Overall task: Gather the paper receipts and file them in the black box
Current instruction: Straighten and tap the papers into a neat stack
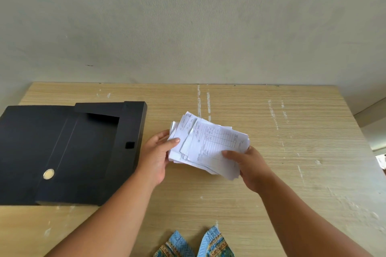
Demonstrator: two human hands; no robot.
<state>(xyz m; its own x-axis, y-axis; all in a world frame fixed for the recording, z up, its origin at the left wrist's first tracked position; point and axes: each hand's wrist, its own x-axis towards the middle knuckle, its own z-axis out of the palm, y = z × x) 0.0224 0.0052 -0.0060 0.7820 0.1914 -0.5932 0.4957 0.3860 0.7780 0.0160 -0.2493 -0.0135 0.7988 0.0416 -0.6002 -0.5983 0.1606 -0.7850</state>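
A loose stack of white paper receipts (208,144) with handwritten tables is held just above the middle of the wooden table. My left hand (155,156) grips the stack's left edge, thumb on top. My right hand (250,165) grips its lower right corner, thumb on the top sheet. The black box (69,152) lies open on the table to the left, its lid flap spread out to the left with a round metal snap, its tray close to my left wrist. No loose receipts are seen elsewhere on the table.
The wooden table (292,152) has white scuff marks and ends at a grey wall behind. Patterned blue cloth (194,244) shows at the near edge. The table's right edge drops off near the frame's right side.
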